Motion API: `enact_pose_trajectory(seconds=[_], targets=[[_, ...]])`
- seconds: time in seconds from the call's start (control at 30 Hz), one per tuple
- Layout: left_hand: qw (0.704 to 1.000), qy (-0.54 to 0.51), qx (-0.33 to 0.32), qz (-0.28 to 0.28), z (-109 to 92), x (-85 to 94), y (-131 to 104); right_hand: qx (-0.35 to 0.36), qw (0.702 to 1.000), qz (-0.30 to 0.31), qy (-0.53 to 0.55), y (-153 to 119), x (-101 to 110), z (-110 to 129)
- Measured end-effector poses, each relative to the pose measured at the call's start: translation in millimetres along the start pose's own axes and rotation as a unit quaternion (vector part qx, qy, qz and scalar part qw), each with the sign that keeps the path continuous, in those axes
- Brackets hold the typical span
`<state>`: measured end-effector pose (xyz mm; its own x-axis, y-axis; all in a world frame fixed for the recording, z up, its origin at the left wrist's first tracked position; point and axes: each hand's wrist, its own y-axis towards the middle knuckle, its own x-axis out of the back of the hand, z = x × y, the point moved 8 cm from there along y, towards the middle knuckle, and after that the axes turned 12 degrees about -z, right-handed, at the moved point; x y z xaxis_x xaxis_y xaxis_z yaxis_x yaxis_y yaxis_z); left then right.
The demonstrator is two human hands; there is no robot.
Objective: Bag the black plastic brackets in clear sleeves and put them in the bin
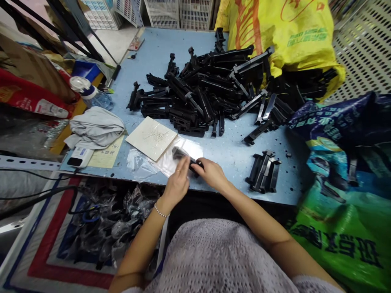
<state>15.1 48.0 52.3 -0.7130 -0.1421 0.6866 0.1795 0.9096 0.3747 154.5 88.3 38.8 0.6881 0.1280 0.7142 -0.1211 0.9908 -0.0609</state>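
Observation:
A long black plastic part lies at the table's front edge, over clear plastic bags; whether its far end is inside a bag I cannot tell. My left hand has its fingers closed together against the part's left side. On the near right end, my right hand grips the same part between thumb and fingers. Just left of the hands, a square cream tile with small bits on top rests on the bags. More clear bags lie in front of the tile.
A heap of black plastic parts covers the table's back, spilling from a yellow sack. A small group lies right. Grey cloth and a water bottle sit left. Below is a box of bagged parts; a green sack stands right.

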Motion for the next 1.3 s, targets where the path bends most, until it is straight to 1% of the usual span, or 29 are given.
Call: enact_pose_trajectory(seconds=[0.03,0.07,0.13,0.17,0.23,0.3,0.33,0.4,0.47,0.53,0.57,0.6,0.63,0.67,0.73,0.77,0.83,0.9,0.93,1.0,1.03,1.07,1.1,1.13,1.17,1.2,1.23,1.27,1.3], targets=[[1.000,-0.006,-0.011,0.006,-6.0,0.0,-2.6,-0.006,1.000,-0.014,0.002,-0.9,1.3,-0.9],[1.000,-0.006,-0.009,-0.005,-8.0,2.9,-4.3,-0.016,0.999,-0.015,0.023,-2.4,0.3,-2.8],[0.999,0.004,0.001,-0.044,-6.7,11.0,-6.4,-0.054,0.994,0.001,0.098,-6.2,-6.5,-9.4],[0.999,0.006,-0.009,-0.051,-7.8,12.1,-7.2,-0.076,0.987,0.012,0.143,-8.5,-11.4,-12.4],[0.998,-0.005,-0.056,-0.026,-16.0,6.1,-8.4,-0.091,0.969,0.024,0.229,-13.5,-19.8,-12.2],[0.996,-0.030,-0.088,0.010,-24.6,-2.0,-9.0,-0.049,0.958,0.025,0.281,-20.4,-21.9,-0.8],[0.995,-0.041,-0.085,0.013,-26.5,-2.5,-8.1,-0.016,0.957,0.029,0.288,-25.8,-21.0,7.4],[0.997,-0.063,-0.050,-0.007,-25.8,4.8,-5.6,0.048,0.959,0.041,0.276,-40.1,-15.9,23.8],[0.995,-0.090,-0.001,-0.039,-22.7,21.9,-5.8,0.100,0.955,0.063,0.270,-56.3,-8.4,38.4],[0.987,-0.134,0.059,-0.068,-18.1,44.5,-10.6,0.142,0.940,0.107,0.292,-70.9,-2.1,50.9],[0.979,-0.165,0.086,-0.079,-16.5,55.9,-14.6,0.151,0.932,0.119,0.307,-75.0,1.3,54.2],[0.970,-0.200,0.107,-0.090,-15.7,66.6,-19.0,0.148,0.930,0.110,0.319,-75.3,5.6,54.4],[0.960,-0.235,0.119,-0.099,-15.9,75.6,-23.5,0.134,0.934,0.078,0.323,-72.2,10.6,51.6],[0.950,-0.264,0.125,-0.106,-16.8,82.2,-27.6,0.116,0.941,0.032,0.316,-67.2,15.8,46.9],[0.941,-0.292,0.132,-0.111,-18.6,86.6,-34.1,0.100,0.954,-0.064,0.275,-58.1,24.6,41.1],[0.940,-0.290,0.142,-0.107,-18.4,84.5,-36.5,0.114,0.958,-0.089,0.247,-55.6,26.1,43.8],[0.944,-0.275,0.161,-0.089,-18.4,76.7,-39.8,0.185,0.958,-0.087,0.200,-56.5,23.7,60.4],[0.954,-0.249,0.161,-0.054,-23.5,73.2,-42.8,0.266,0.947,-0.052,0.175,-65.0,21.2,81.6],[0.961,-0.230,0.148,-0.031,-29.0,75.5,-45.1,0.300,0.938,-0.026,0.171,-71.4,20.9,91.4],[0.976,-0.185,0.112,0.030,-41.0,87.8,-54.3,0.362,0.911,0.047,0.192,-87.5,23.7,107.6],[0.979,-0.157,0.104,0.072,-43.8,95.1,-62.1,0.386,0.894,0.090,0.211,-96.2,27.1,112.2],[0.978,-0.127,0.107,0.123,-42.1,100.9,-72.4,0.401,0.878,0.129,0.227,-103.7,32.2,112.7],[0.972,-0.094,0.123,0.178,-34.8,104.4,-84.9,0.399,0.875,0.154,0.228,-107.6,38.3,107.3],[0.959,-0.060,0.148,0.232,-21.9,104.7,-98.9,0.375,0.890,0.158,0.206,-106.4,45.2,94.7],[0.943,-0.027,0.177,0.280,-4.5,101.0,-113.3,0.327,0.923,0.134,0.154,-99.7,53.6,73.7],[0.925,0.005,0.208,0.319,16.6,92.9,-127.1,0.251,0.961,0.087,0.072,-89.1,65.3,43.5],[0.904,0.041,0.241,0.350,40.7,80.6,-140.0,0.158,0.987,0.023,-0.032,-78.7,82.5,6.4],[0.883,0.078,0.274,0.374,65.7,65.1,-151.5,0.055,0.987,-0.039,-0.145,-71.8,103.9,-33.6],[0.854,0.123,0.311,0.398,91.2,48.4,-162.9,-0.032,0.965,-0.080,-0.247,-69.0,125.1,-70.4]])
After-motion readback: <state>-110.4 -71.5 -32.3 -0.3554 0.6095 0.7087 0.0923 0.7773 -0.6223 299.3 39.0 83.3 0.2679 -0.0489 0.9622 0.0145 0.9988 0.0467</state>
